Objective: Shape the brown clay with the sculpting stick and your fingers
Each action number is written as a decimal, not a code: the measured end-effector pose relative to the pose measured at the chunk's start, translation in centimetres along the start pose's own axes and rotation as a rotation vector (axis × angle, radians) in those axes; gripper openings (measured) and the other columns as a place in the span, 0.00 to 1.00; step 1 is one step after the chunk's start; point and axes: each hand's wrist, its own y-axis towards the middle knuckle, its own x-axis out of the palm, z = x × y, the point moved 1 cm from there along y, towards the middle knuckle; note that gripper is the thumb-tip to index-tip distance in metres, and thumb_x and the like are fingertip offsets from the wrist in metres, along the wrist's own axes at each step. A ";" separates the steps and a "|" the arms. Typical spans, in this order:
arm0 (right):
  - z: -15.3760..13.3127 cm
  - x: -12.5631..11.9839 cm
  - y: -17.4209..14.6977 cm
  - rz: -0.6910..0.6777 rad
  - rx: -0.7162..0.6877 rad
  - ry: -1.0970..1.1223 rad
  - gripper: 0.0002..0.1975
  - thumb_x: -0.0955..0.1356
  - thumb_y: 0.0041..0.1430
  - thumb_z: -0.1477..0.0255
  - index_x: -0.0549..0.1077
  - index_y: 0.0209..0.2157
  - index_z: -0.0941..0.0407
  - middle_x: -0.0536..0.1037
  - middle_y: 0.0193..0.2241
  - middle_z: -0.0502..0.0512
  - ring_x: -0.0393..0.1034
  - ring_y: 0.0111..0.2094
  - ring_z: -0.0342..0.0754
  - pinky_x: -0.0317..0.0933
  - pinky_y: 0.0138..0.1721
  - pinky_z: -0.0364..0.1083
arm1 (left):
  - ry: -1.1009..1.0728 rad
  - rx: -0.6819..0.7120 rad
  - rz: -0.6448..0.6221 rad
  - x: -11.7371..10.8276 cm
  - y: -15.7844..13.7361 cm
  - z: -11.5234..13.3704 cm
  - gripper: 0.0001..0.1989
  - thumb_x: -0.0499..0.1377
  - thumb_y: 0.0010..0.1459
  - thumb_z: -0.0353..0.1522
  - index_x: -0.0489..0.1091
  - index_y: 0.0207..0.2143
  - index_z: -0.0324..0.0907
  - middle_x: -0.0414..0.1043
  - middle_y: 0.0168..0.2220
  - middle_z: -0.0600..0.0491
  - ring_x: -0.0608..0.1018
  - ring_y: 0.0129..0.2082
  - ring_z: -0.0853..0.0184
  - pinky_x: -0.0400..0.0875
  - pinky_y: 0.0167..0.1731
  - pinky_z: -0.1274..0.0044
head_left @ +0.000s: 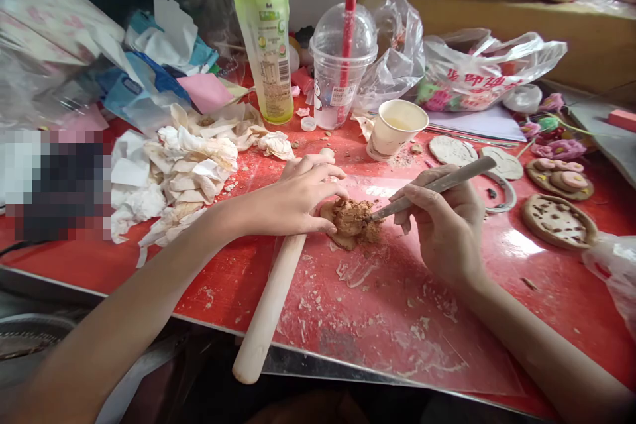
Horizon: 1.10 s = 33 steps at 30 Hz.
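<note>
Faces bag (477,73) with red Chinese characters, barcoded bottle (268,46), red tabletop (586,298), yellowish ledge (447,13); grips tool (462,174) in right hand (444,225), spreads fingers of left hand (303,195) at clay (352,222).

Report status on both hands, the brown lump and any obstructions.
Right hand gripping tool, tip at brown lump. Left hand over rolling pin, at lump's edge. Possible obstruction: pin, close alongside.

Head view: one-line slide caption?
Right hand holds a tool against a crumbly brown lump; left hand reaches over a pale rolling pin to the lump's edge.
</note>
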 end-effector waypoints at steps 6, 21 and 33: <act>0.6 0.2 -0.4 -0.109 0.045 -0.010 0.04 0.68 0.55 0.74 0.66 0.28 0.54 0.71 0.23 0.47 0.66 0.19 0.40 0.59 0.18 0.42 | 0.009 0.010 -0.013 0.0 0.0 0.2 0.22 0.58 0.56 0.41 0.63 0.51 0.44 0.52 0.59 0.46 0.47 0.62 0.53 0.48 0.59 0.61; 0.8 0.0 0.2 -0.126 0.195 0.050 0.04 0.68 0.54 0.73 0.68 0.28 0.56 0.72 0.22 0.48 0.67 0.21 0.41 0.62 0.21 0.41 | -0.013 0.028 0.003 0.2 0.0 0.1 0.22 0.58 0.55 0.42 0.64 0.50 0.44 0.54 0.58 0.47 0.49 0.62 0.54 0.49 0.59 0.62; 0.5 -1.0 1.2 0.017 0.125 0.113 0.06 0.67 0.51 0.77 0.65 0.25 0.54 0.70 0.20 0.46 0.61 0.16 0.38 0.54 0.15 0.40 | 0.002 0.010 -0.013 0.2 0.1 0.0 0.23 0.58 0.55 0.42 0.64 0.51 0.44 0.53 0.59 0.46 0.48 0.62 0.54 0.49 0.59 0.61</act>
